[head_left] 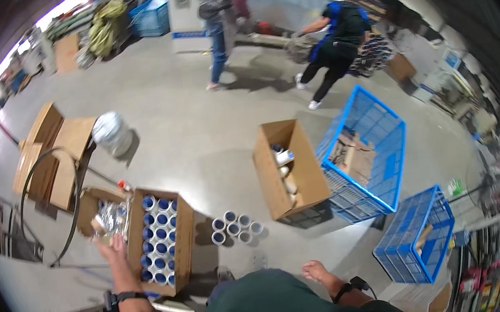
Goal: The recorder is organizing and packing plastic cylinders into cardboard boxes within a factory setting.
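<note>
Head view. Left hand (112,248) is at the near edge of a small open carton (88,210) on the left, which holds clear, shiny plastic wrapping (113,216). State of its grip: cannot tell – the fingertips are too small and blurred against the carton's contents. Right hand (316,270) is over the floor (193,144), near and right of centre, well apart from the cartons; its fingers look loosely curled, but whether they close on anything cannot be told. Both wrists bear dark bands.

Just right of the small carton stands a longer open carton (184,240), packed in rows with upright white cylinders (160,233), blue inside. To its right, seven loose cylinders (233,229) of like kind stand on the floor in a cluster.

Farther right: a tall open carton (270,178) with several white cylinders inside, some tilted or lying. Beside it, a large blue crate (353,196) containing brown cardboard pieces; nearer and to the right, a smaller blue crate (398,262).

Far left: folded cardboard (56,159), with a whitish bag (113,134) beside it. Far side – two people, one standing, one bending.
</note>
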The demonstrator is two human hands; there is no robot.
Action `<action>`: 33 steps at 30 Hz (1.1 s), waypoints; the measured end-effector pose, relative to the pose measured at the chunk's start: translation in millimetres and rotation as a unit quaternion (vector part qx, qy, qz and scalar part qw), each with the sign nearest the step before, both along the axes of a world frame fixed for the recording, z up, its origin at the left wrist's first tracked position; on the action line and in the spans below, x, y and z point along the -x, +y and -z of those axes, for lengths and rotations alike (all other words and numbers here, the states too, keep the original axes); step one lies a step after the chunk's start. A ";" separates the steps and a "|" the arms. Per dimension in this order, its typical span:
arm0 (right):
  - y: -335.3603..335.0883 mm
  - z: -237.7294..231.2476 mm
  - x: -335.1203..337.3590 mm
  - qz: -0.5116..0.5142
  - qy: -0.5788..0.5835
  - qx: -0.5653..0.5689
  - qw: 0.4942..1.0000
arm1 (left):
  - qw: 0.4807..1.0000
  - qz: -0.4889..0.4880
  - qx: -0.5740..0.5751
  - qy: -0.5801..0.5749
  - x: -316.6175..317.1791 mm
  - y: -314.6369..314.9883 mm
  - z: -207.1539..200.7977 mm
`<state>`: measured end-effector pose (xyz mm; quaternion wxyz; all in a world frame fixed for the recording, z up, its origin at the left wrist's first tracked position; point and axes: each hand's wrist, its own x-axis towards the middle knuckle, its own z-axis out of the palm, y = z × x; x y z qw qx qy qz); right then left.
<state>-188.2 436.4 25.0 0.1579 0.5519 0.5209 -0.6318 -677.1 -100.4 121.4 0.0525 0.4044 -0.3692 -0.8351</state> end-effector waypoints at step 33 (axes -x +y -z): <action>-56.8 7.1 -79.5 -0.102 0.040 -0.140 0.984 | 0.819 0.564 0.097 -0.039 -197.8 130.2 92.1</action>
